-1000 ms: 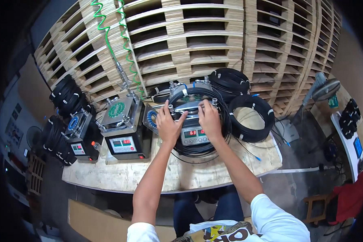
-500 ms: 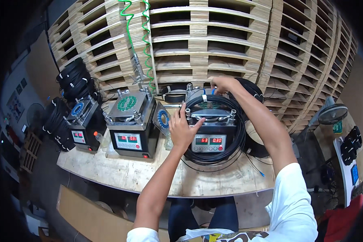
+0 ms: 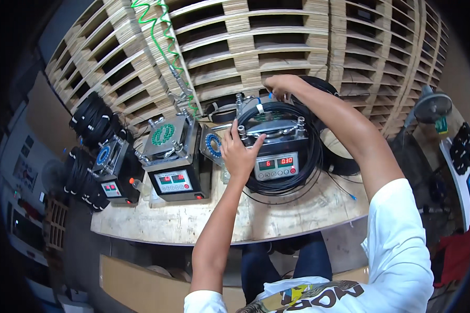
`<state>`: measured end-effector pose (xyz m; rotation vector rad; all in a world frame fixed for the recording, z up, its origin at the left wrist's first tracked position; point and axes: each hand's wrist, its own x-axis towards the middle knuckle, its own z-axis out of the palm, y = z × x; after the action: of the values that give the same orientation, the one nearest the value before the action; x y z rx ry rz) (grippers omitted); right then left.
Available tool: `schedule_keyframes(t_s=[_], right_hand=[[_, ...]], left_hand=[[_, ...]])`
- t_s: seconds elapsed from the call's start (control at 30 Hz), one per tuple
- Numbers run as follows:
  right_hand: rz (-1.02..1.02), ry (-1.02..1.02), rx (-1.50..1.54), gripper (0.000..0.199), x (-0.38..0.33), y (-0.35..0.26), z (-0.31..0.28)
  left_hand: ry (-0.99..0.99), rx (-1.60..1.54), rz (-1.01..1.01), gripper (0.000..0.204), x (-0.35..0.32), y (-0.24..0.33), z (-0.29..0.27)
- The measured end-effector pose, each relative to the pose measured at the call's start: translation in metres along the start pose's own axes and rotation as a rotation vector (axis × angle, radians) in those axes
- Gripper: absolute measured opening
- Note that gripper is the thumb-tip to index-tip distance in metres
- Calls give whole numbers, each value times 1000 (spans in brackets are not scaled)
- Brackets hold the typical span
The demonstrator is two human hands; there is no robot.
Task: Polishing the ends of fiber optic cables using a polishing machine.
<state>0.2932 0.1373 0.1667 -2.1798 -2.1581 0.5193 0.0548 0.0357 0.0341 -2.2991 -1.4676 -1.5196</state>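
Observation:
A coil of black cable (image 3: 312, 172) is draped around a bench machine (image 3: 277, 165) with a red-digit panel and metal corner posts. My left hand (image 3: 240, 155) lies against the machine's front left corner, fingers and thumb spread, touching the coil's edge. At the back, my right hand (image 3: 280, 86) has its fingers curled in. A small blue connector (image 3: 270, 95) shows just under those fingertips; whether they grip it is hidden. White tape (image 3: 260, 108) binds the coil near its top. One blue-tipped cable end (image 3: 353, 197) trails onto the wooden tabletop (image 3: 193, 221).
Two similar machines stand to the left, a middle one (image 3: 175, 180) and a smaller one (image 3: 112, 172), with an orange-capped bottle (image 3: 136, 183) between them. Black coils (image 3: 91, 122) are piled at far left. Wooden pallets (image 3: 240, 44) rise behind; a fan (image 3: 432, 107) stands right.
The whole view has shifted and tilted slightly. My right hand has moved a little farther back, fingers still curled. My left hand keeps its place at the machine's corner.

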Motion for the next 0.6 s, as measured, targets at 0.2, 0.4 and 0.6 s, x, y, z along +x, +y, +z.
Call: schedule_keyframes(t_s=[0.2,0.4,0.6], right_hand=[[-213,332,392,20,-17,42,32],[-101,883,644,14,-23,57,97],[-19,793,666,22,-35,25,90]], left_hand=[[-185,-185,3,82,13,-2,-10],[-186,-362,192,44,92,14,0],[-766,84,463,27,179,-4,52]])
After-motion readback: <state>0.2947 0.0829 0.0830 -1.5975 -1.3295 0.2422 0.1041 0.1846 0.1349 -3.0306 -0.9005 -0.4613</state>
